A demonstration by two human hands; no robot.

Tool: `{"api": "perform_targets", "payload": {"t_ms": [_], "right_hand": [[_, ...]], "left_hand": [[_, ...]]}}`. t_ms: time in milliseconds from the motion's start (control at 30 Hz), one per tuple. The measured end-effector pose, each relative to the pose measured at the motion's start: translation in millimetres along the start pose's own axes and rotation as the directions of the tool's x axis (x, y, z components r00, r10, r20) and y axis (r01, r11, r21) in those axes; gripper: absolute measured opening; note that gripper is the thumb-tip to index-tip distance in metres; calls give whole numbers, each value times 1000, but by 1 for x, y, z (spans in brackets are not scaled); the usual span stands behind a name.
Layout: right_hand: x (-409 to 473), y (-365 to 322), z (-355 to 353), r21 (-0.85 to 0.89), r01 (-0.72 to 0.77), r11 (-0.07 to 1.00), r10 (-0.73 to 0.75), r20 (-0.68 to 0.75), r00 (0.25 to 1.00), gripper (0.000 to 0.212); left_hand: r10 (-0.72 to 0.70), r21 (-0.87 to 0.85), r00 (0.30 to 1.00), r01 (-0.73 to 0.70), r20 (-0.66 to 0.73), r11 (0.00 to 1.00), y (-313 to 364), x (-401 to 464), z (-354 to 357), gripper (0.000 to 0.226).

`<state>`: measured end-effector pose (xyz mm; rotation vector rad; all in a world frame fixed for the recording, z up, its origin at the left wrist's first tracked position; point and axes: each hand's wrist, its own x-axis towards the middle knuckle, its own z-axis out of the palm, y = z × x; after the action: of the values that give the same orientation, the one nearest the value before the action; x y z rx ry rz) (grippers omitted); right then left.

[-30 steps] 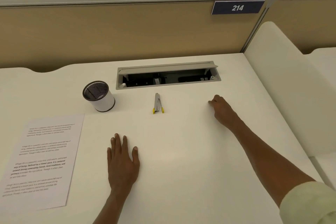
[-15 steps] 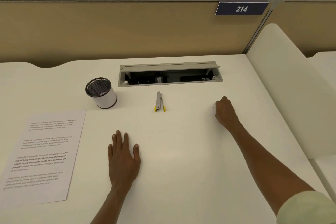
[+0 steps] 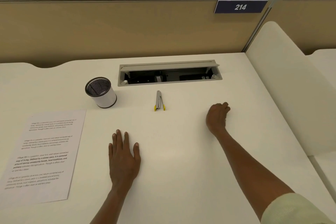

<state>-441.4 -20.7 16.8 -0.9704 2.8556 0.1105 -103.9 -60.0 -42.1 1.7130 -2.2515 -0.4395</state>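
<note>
Two hands [image 3: 124, 158] [image 3: 216, 116], one stapler [image 3: 159, 101], cup [image 3: 104, 97], sheet [image 3: 45, 152]

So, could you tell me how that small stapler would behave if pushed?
The stapler lies flat and low on the desk, so it should probably slide rather than roll or tip. It looks like stiff metal, likely keeping its shape. Being narrow, it may spin if pushed off-centre.

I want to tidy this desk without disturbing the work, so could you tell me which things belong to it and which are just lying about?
Probably the job's: stapler, ahead of both hands; printed sheet, beside flat left hand; right hand curled on desk.
Lying about: cup, open cable box, number sign.
</note>
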Motion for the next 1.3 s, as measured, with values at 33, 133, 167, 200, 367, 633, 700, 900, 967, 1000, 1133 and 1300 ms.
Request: {"api": "perform_targets", "payload": {"t_ms": [33, 133, 167, 200, 367, 633, 700, 900, 967, 1000, 1133, 1300], "right_hand": [[1, -2, -2, 64, 21, 998, -21, -8, 1000, 66], [16, 6, 0, 200, -5, 980, 15, -50, 999, 62], [26, 16, 4, 270, 19, 963, 8, -97, 995, 44], [33, 27, 3, 291, 66, 955, -30, -126, 992, 28], [46, 56, 3, 320, 297, 900, -294, -58, 954, 23], [25, 63, 3, 140, 485, 863, -463, -165, 871, 24], [24, 61, 5, 208, 465, 861, -436, -170, 884, 25], [45, 65, 12, 121, 502, 856, -488, -125, 864, 16], [47, 66, 15, 65, 540, 839, -527, -152, 836, 13], [48, 67, 16, 71, 554, 829, -536, -176, 825, 14], [53, 67, 9, 258, 512, 820, -446, -273, 852, 18], [48, 69, 2, 834, 41, 550, -13, -40, 999, 15]], "left_hand": [[-2, -2, 1000, 2, -1, 1000, 0, 0, 0, 69], [-6, -7, 1000, 6, -7, 1000, 2, -1, -1, 68], [-5, -7, 1000, 5, -6, 1000, 2, 0, -1, 68], [-3, -6, 1000, 3, -5, 1000, 3, 0, -1, 68], [6, -3, 1000, -6, -15, 1000, 1, -1, 0, 67], [2, -16, 1000, -2, -21, 1000, 3, -1, -1, 69], [2, -13, 1000, -2, -20, 1000, 2, -1, -1, 70], [-1, -5, 1000, 1, -10, 1000, 2, -1, -1, 70], [0, -2, 1000, 0, -8, 1000, 2, -1, -1, 70], [1, -2, 1000, -1, -7, 1000, 2, -1, -1, 70], [4, -3, 1000, -4, -10, 1000, 1, -1, -1, 69], [7, -9, 1000, -7, -11, 1000, 2, -1, -1, 70]]}}
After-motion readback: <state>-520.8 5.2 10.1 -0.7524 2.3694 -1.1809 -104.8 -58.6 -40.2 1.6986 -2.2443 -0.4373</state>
